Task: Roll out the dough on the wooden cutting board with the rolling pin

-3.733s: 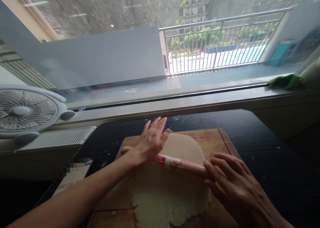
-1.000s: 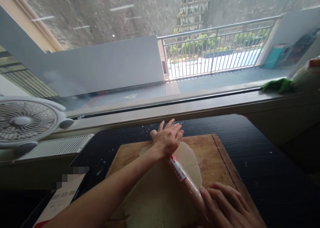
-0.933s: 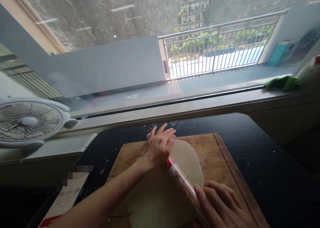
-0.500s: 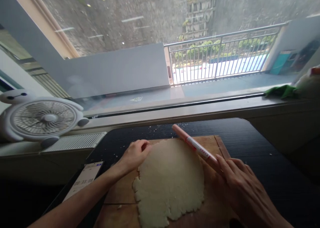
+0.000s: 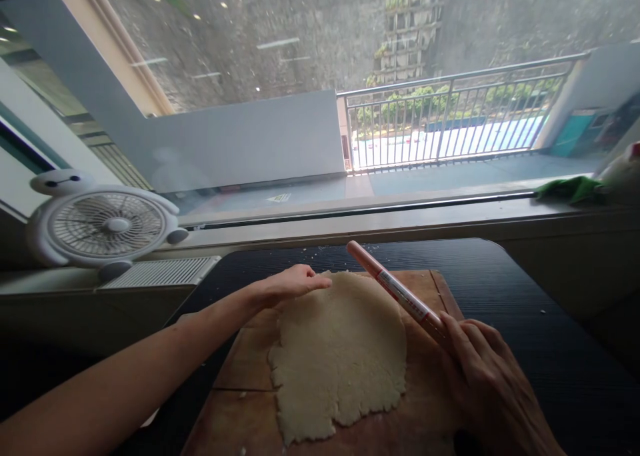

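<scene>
A flat sheet of dough (image 5: 345, 356), ragged along its left and lower edges, lies on a wooden board (image 5: 245, 363). At the dough's upper left edge is my left hand (image 5: 295, 283), its thumb on top and its fingers closed on the rim; the fingertips beneath are partly hidden. My right hand (image 5: 485, 369) grips the near end of a rolling pin (image 5: 395, 289), which has a printed label and slants up to the left. The pin's far end reaches past the board's back edge, over the dough's upper right side.
The board rests on a black table (image 5: 505, 296) with white crumbs near its back edge. Behind it runs a window sill (image 5: 310, 229). A white fan (image 5: 117, 225) stands to the left, and a green cloth (image 5: 570, 189) lies on the sill at right.
My left hand has moved right and slightly up along the dough's back edge, its thumb now over the dough. The right hand still holds the rolling pin at nearly the same angle.
</scene>
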Demonstrator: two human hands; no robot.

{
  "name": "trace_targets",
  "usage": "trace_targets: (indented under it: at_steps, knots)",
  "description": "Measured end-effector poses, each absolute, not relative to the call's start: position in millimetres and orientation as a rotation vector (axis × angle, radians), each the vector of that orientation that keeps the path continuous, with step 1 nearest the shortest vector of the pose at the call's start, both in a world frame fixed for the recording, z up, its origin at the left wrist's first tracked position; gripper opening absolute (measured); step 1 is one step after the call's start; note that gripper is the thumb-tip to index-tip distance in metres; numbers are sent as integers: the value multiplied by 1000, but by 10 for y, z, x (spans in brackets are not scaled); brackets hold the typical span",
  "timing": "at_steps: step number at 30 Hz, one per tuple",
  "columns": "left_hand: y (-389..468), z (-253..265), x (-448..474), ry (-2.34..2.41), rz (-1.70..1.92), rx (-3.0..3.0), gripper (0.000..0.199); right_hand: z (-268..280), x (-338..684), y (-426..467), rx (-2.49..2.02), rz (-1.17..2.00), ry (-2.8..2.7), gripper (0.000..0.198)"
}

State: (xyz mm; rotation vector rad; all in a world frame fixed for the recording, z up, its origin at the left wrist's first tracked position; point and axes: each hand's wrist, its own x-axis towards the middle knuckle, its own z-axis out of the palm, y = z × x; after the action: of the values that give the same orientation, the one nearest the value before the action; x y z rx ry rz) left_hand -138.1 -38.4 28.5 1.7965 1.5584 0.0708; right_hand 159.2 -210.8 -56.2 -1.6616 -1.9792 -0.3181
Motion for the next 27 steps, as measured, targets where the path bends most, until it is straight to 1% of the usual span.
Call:
trace_targets:
  at_steps: [3, 6, 9, 15, 18, 24, 25, 27]
  knots:
    - [-460, 308, -1411, 1263, 32, 1535, 50, -586, 1597, -2109, -1672, -301, -1964, 44]
    - [-504, 310, -1460, 1106, 88, 1471, 44, -607, 1596, -2108, -1678, -291, -1959, 45]
    - [-568, 381, -1478, 1099, 151, 1472, 35, -613, 1598, -2113, -1687, -275, -1964, 47]
    - [-979, 770, -1402, 1000, 237, 1364, 29, -599, 1609, -2117, -1735, -234, -1978, 47]
    - [-1146, 875, -1405, 1019, 264, 1320, 25, -616, 1631, -2098, -1709, -246, -1983, 49]
    - [-1184, 932, -1416, 1071, 362, 1262, 35, -598, 1631, -2083, -1715, -233, -2006, 48]
    - [-1203, 942, -1421, 1075, 359, 1269, 36, -586, 1625, -2087, -1719, -227, -2008, 48]
    - [-1274, 957, -1459, 1144, 469, 1305, 34, -566, 1616, -2095, -1728, -218, -2007, 46]
